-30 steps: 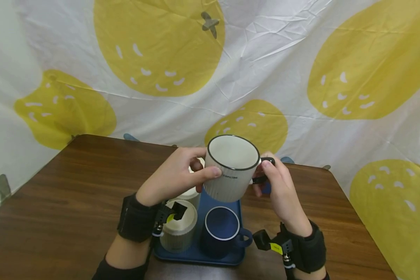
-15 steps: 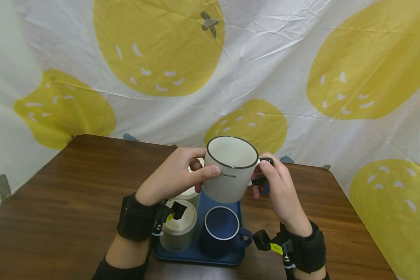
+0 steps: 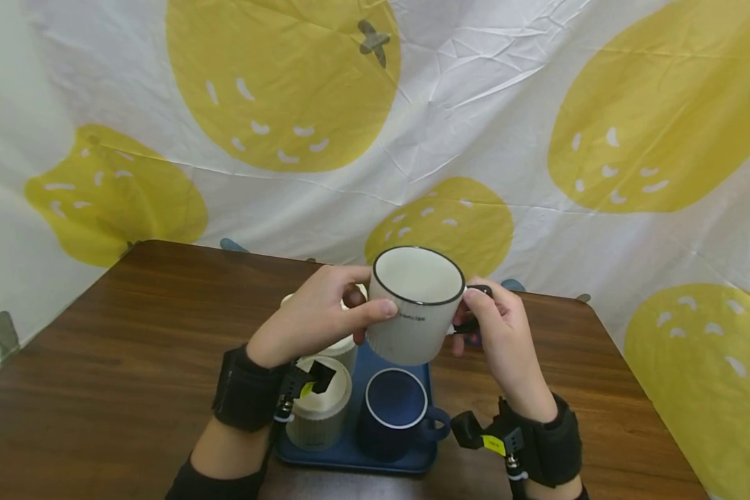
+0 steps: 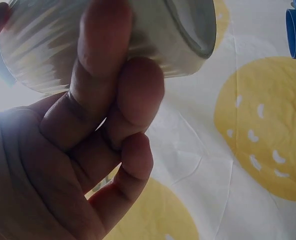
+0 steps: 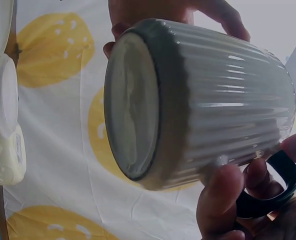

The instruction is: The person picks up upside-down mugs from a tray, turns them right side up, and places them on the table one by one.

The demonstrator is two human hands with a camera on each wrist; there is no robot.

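Observation:
A white ribbed mug (image 3: 414, 312) with a black rim and black handle hangs in the air above the blue tray (image 3: 350, 453). My left hand (image 3: 325, 316) grips its body, thumb near the rim. My right hand (image 3: 496, 326) pinches the black handle (image 3: 475, 305). The left wrist view shows my fingers (image 4: 108, 100) wrapped on the ribbed mug (image 4: 48, 50). In the right wrist view the mug (image 5: 203, 100) lies sideways with my fingers (image 5: 220, 200) round its handle (image 5: 273, 187).
On the tray stand a dark blue mug (image 3: 395, 413), a pale ribbed mug (image 3: 320, 413) and another pale cup (image 3: 337, 347) behind it. The brown table (image 3: 100, 361) has edges at left and right. A white cloth with yellow fruit shapes (image 3: 287, 83) hangs behind.
The white mug has sunk slightly and tilted a little, still held by both hands. The tray and its mugs have not moved.

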